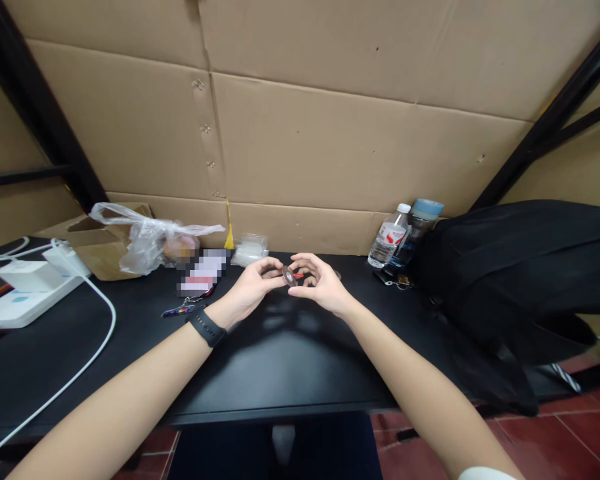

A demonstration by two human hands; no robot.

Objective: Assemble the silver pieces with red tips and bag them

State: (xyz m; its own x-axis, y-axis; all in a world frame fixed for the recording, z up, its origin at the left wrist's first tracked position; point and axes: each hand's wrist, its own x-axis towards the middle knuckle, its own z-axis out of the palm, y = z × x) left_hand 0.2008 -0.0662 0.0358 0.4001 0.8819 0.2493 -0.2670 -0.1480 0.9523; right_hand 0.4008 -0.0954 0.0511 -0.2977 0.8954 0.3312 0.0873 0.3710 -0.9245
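Observation:
Both of my hands meet above the far middle of a black table (280,360). My left hand (253,288), with a black band on its wrist, pinches a small round dark disc (289,275) from the left. My right hand (320,283) curls around the same disc from the right, and a small red part (299,275) shows between its fingers. Fingers of both hands are closed on the piece. What exactly the disc is stays too small to tell.
A clear plastic bag (147,240) and an open cardboard box (97,250) sit far left, beside a white power strip (27,290) with a white cable (97,347). Keys (183,308) lie near my left wrist. Two bottles (390,237) and a black bag (520,280) stand at right. Cardboard wall behind.

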